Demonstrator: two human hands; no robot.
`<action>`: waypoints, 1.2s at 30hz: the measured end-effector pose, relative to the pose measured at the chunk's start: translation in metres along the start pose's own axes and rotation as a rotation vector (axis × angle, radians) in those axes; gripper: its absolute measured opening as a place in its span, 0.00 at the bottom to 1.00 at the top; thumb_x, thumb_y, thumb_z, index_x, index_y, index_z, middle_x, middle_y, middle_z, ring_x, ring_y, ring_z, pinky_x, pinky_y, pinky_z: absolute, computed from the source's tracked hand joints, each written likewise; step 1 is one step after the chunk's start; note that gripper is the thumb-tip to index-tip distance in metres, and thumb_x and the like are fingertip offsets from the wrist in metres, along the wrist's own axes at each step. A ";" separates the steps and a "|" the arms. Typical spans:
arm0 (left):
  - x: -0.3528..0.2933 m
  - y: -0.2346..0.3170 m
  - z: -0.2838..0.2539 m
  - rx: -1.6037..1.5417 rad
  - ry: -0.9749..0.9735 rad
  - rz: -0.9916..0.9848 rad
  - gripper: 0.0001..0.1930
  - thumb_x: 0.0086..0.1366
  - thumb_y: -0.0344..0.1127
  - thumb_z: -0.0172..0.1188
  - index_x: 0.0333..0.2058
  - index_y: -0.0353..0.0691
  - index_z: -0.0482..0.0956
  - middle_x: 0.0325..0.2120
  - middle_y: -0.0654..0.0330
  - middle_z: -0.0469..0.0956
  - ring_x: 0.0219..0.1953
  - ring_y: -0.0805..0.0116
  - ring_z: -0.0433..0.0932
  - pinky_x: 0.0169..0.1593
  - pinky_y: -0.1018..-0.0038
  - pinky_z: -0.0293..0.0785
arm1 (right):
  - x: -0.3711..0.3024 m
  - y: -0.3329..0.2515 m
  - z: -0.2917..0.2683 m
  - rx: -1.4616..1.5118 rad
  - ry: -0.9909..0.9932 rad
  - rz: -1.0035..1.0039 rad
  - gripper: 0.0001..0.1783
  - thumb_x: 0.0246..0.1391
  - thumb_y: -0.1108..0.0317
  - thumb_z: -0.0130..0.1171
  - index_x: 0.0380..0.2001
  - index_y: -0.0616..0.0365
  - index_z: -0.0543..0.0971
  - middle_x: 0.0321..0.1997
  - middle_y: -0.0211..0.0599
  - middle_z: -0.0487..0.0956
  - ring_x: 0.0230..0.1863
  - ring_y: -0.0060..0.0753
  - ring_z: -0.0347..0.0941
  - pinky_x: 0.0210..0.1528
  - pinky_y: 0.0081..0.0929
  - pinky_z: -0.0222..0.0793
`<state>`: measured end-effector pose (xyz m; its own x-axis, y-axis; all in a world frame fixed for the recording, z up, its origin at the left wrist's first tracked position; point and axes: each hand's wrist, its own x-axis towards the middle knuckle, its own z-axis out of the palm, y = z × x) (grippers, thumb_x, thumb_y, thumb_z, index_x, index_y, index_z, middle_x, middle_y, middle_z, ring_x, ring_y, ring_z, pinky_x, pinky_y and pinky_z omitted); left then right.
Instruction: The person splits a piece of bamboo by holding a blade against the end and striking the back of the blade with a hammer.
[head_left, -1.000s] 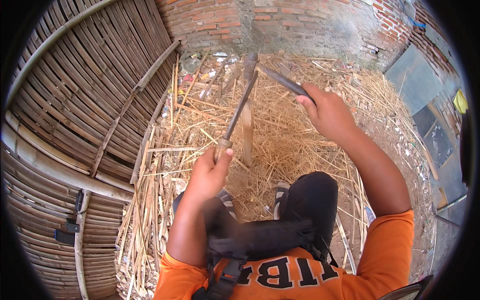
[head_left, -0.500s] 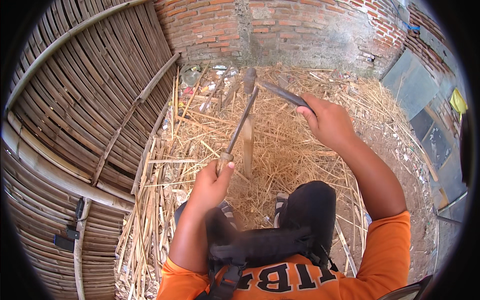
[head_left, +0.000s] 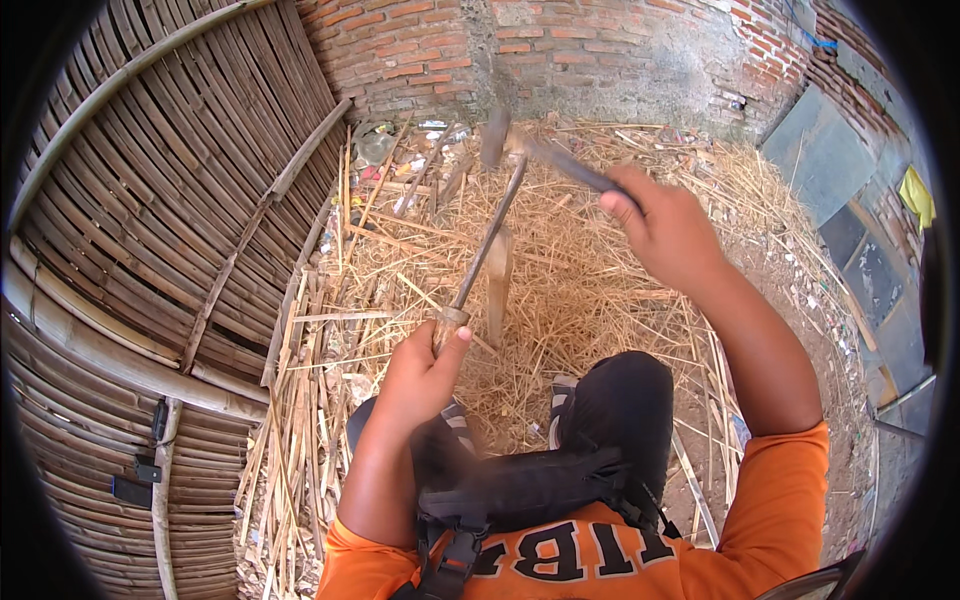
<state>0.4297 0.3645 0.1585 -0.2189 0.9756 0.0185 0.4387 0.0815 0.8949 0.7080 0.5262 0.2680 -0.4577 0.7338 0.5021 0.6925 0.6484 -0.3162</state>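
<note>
My left hand (head_left: 425, 370) is closed around the wooden handle of a long, narrow metal blade (head_left: 490, 238), which slants up and away to the right. My right hand (head_left: 665, 230) grips a hammer (head_left: 575, 170) by its dark handle. The hammer's head, blurred by motion, is just beyond the blade's far end; whether they touch I cannot tell. Below and right of the blade, a pale wooden stake (head_left: 498, 290) stands out of the straw in front of my knees.
Dry straw and split bamboo strips (head_left: 285, 440) cover much of the ground. A bamboo slat wall (head_left: 150, 190) rises on the left, a brick wall (head_left: 420, 60) at the back. Grey sheets (head_left: 820, 155) lean on the right. Litter (head_left: 375, 148) lies by the back wall.
My right hand has shifted slightly right, and the hammer head sits a little higher and more tilted. The blade's far end has moved slightly up and right; my left hand keeps its hold.
</note>
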 end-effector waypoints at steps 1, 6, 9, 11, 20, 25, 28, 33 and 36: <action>-0.001 0.001 0.000 -0.008 0.019 -0.014 0.21 0.74 0.50 0.58 0.42 0.33 0.76 0.18 0.66 0.72 0.19 0.77 0.69 0.25 0.74 0.69 | 0.002 -0.003 -0.007 0.072 0.062 0.032 0.24 0.71 0.46 0.49 0.55 0.54 0.77 0.22 0.39 0.79 0.21 0.41 0.77 0.27 0.41 0.72; 0.003 0.003 -0.001 -0.043 0.052 -0.055 0.22 0.73 0.49 0.60 0.41 0.28 0.78 0.17 0.62 0.72 0.22 0.72 0.68 0.29 0.68 0.67 | -0.003 0.002 0.000 0.227 0.351 0.091 0.26 0.72 0.43 0.47 0.56 0.53 0.75 0.22 0.38 0.78 0.21 0.36 0.76 0.25 0.37 0.70; 0.004 0.000 -0.003 -0.049 0.015 -0.030 0.21 0.75 0.50 0.57 0.46 0.33 0.76 0.18 0.69 0.71 0.18 0.80 0.69 0.22 0.78 0.68 | -0.014 0.019 0.023 -0.186 -0.057 -0.061 0.28 0.71 0.41 0.46 0.56 0.53 0.74 0.22 0.37 0.79 0.22 0.36 0.77 0.24 0.37 0.70; 0.007 -0.001 -0.002 -0.026 0.029 -0.015 0.21 0.75 0.49 0.57 0.46 0.33 0.75 0.18 0.69 0.70 0.18 0.81 0.69 0.22 0.78 0.68 | -0.010 0.017 0.015 -0.098 -0.012 -0.017 0.31 0.71 0.39 0.45 0.55 0.57 0.74 0.22 0.35 0.79 0.22 0.35 0.78 0.24 0.38 0.71; 0.003 -0.001 0.001 -0.064 0.058 -0.084 0.20 0.74 0.48 0.60 0.41 0.31 0.79 0.16 0.65 0.70 0.21 0.78 0.66 0.26 0.72 0.64 | -0.010 0.008 0.018 0.062 0.207 0.039 0.30 0.72 0.40 0.42 0.53 0.56 0.76 0.20 0.30 0.76 0.18 0.30 0.72 0.20 0.31 0.69; 0.007 -0.005 0.000 -0.088 0.003 -0.076 0.19 0.76 0.50 0.56 0.40 0.37 0.74 0.18 0.70 0.68 0.17 0.81 0.67 0.21 0.79 0.65 | -0.010 0.012 0.023 0.014 -0.032 0.043 0.26 0.73 0.44 0.43 0.54 0.54 0.76 0.19 0.30 0.75 0.17 0.29 0.71 0.19 0.29 0.68; 0.003 -0.007 0.000 -0.074 0.018 -0.046 0.19 0.76 0.50 0.57 0.40 0.37 0.74 0.18 0.71 0.68 0.17 0.81 0.66 0.21 0.79 0.65 | 0.001 0.004 0.000 0.165 0.260 0.062 0.23 0.74 0.48 0.45 0.54 0.56 0.75 0.20 0.32 0.76 0.18 0.30 0.71 0.19 0.29 0.67; 0.006 -0.002 0.006 -0.102 -0.013 -0.047 0.19 0.76 0.50 0.56 0.42 0.35 0.74 0.18 0.71 0.68 0.17 0.82 0.66 0.21 0.79 0.65 | -0.015 0.014 0.021 0.020 0.267 -0.005 0.23 0.73 0.46 0.45 0.53 0.54 0.74 0.21 0.36 0.78 0.19 0.38 0.75 0.22 0.40 0.71; 0.009 0.006 0.005 -0.105 -0.029 -0.111 0.19 0.76 0.50 0.56 0.43 0.35 0.74 0.18 0.70 0.68 0.17 0.81 0.66 0.21 0.79 0.65 | -0.014 0.016 0.025 -0.140 -0.113 -0.013 0.24 0.72 0.45 0.47 0.54 0.54 0.74 0.22 0.38 0.78 0.19 0.38 0.75 0.24 0.43 0.72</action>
<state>0.4348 0.3746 0.1616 -0.2352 0.9674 -0.0942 0.3194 0.1685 0.9325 0.7117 0.5313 0.2361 -0.5215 0.7484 0.4098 0.7530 0.6296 -0.1914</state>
